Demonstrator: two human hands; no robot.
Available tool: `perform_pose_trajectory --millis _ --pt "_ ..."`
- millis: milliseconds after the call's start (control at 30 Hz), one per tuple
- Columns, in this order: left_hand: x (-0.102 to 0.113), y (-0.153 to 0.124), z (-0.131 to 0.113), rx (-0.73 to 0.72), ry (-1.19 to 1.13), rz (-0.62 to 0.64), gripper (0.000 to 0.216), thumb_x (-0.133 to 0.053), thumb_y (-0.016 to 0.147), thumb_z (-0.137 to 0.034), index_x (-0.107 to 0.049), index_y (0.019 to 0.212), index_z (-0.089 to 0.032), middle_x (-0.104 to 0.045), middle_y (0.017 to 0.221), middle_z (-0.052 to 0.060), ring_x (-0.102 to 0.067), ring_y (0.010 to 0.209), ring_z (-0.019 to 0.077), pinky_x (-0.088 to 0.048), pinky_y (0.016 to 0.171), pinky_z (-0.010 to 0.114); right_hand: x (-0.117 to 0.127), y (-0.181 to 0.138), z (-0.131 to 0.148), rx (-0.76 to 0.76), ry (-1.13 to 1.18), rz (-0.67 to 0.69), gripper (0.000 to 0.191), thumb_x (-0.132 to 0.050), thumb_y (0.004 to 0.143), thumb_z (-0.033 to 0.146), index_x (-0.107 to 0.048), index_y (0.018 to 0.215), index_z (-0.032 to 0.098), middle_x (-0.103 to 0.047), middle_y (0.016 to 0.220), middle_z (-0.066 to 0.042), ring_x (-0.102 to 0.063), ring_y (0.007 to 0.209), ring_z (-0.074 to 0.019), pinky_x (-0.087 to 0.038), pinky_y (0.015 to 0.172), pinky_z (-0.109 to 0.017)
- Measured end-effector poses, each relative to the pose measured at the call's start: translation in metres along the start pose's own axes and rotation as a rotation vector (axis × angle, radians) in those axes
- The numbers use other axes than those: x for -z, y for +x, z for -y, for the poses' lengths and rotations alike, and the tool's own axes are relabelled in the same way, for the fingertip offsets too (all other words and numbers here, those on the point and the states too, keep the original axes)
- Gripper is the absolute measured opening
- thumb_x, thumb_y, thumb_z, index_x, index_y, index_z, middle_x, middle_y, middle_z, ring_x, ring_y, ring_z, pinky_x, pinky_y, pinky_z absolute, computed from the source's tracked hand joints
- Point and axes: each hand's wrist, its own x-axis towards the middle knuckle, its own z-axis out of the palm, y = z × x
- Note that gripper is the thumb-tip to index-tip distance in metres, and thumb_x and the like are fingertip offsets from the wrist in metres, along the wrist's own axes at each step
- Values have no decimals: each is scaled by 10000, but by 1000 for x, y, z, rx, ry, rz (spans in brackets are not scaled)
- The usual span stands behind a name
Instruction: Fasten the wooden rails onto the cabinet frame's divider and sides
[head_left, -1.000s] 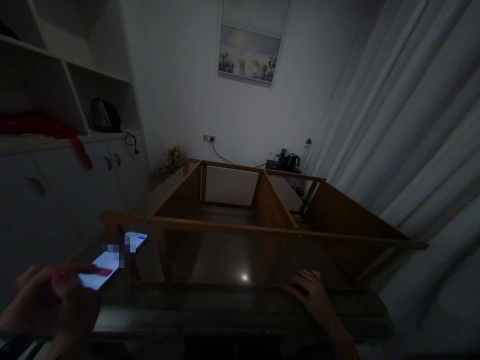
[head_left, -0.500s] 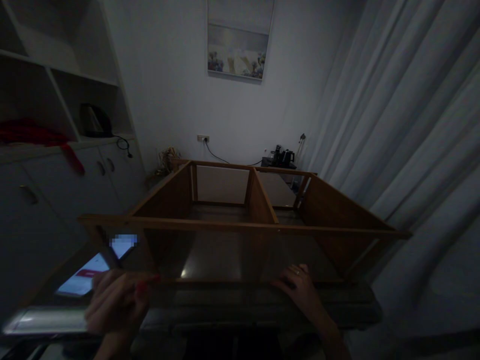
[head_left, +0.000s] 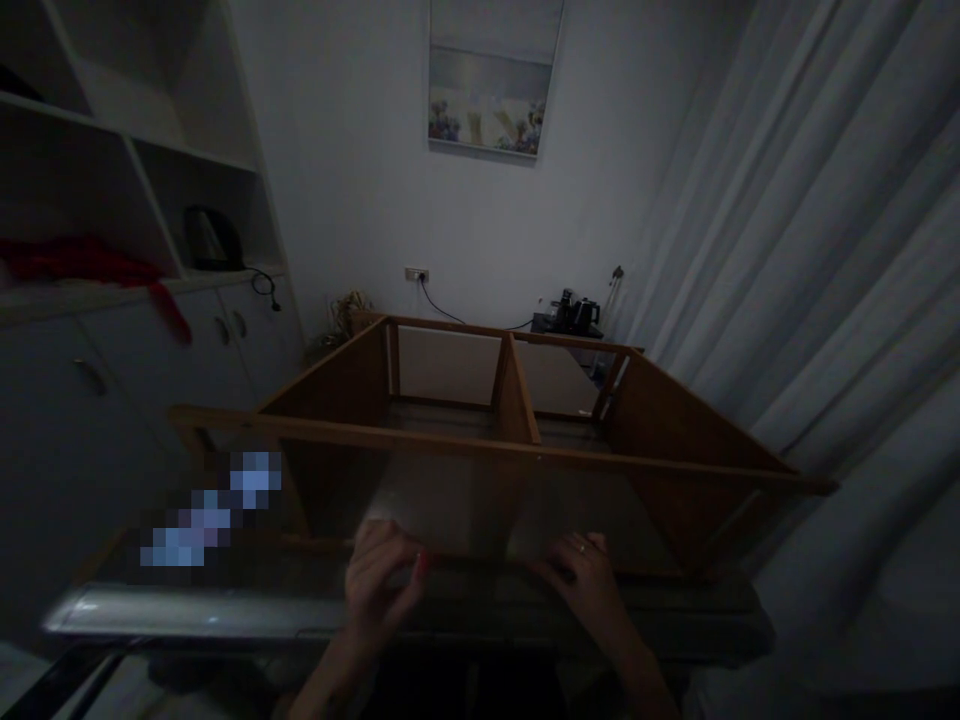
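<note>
1. The left hand (head_left: 382, 585) sits at the near bottom rail of a wooden frame (head_left: 480, 450). Its fingers, with red nails, are curled in towards the palm. The light is too dim to tell whether they grip the rail or only rest on it.
2. The right hand (head_left: 589, 590) lies on the same rail, well apart from the left. Its fingers are bent loosely and hold nothing. A ring (head_left: 578, 547) shows on one finger.
3. The frame lies on a dark surface (head_left: 675, 610), its open side up. A divider (head_left: 517, 400) runs from near to far and splits it into two bays.
4. A lit phone (head_left: 210, 510) lies on the surface to the left of the hands, just beside the frame's near left corner.
5. At the far left stands a white cabinet (head_left: 112, 400) with open shelves. On its ledge are a kettle (head_left: 210, 240) and a red cloth (head_left: 90, 262).
6. A picture (head_left: 491, 85) hangs on the far wall above a socket (head_left: 416, 274).
7. A pale curtain (head_left: 825, 250) fills the right side.
</note>
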Motion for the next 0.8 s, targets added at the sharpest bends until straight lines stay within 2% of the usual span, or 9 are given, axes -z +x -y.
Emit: perform_pose_trajectory --millis 100,233,333,400,500,667,800 --pt "-20 -2 -7 48 -25 85 295 -477 910 -219 -574 631 -208 -636 546 -23 -544 543 122 -390 611 295 6 0 7 -44 13 -5 350 -473 947 494 -620 774 228 -694 740 -10 -638 736 -189 -321 780 -351" --pt "-43 2 -22 33 -72 149 308 -467 931 -250 -577 646 -210 -650 577 -13 -559 592 135 -380 646 314 22 -4 16 -151 57 -55 223 -517 930 429 -619 958 232 -686 775 -10 -640 718 -190 -344 821 -381" --pt "-60 7 -39 -39 -112 193 282 -477 939 -281 -587 687 -216 -647 576 -15 -553 599 139 -375 649 316 39 -10 26 -203 147 -134 193 -499 933 390 -613 954 235 -685 838 -29 -650 778 -194 -411 829 -359" --pt "-73 11 -51 -107 -172 246 262 -479 948 -297 -591 726 -215 -655 591 -24 -551 601 134 -372 651 308 54 -15 33 -249 249 -198 217 -477 939 393 -599 1020 234 -688 938 -52 -653 862 -199 -469 765 -302" --pt "-94 16 -70 -213 -257 308 262 -467 964 -328 -586 765 -207 -668 639 -31 -549 627 126 -366 672 297 77 -21 41 -307 328 -233 245 -434 957 385 -570 1087 228 -686 953 -47 -656 828 -176 -495 688 -249" --pt "-129 25 -101 -422 -301 314 265 -463 974 -301 -563 754 -191 -639 657 -37 -519 647 126 -329 662 283 113 -35 38 -209 62 -300 243 -415 978 326 -577 820 236 -659 755 -8 -620 733 -176 -449 729 -291" --pt "-151 34 -120 -573 -319 368 200 -477 969 -248 -553 796 -182 -630 701 -22 -519 692 134 -317 671 283 136 -55 27 -206 -109 -317 216 -437 980 277 -570 817 230 -644 723 7 -593 707 -172 -404 757 -315"
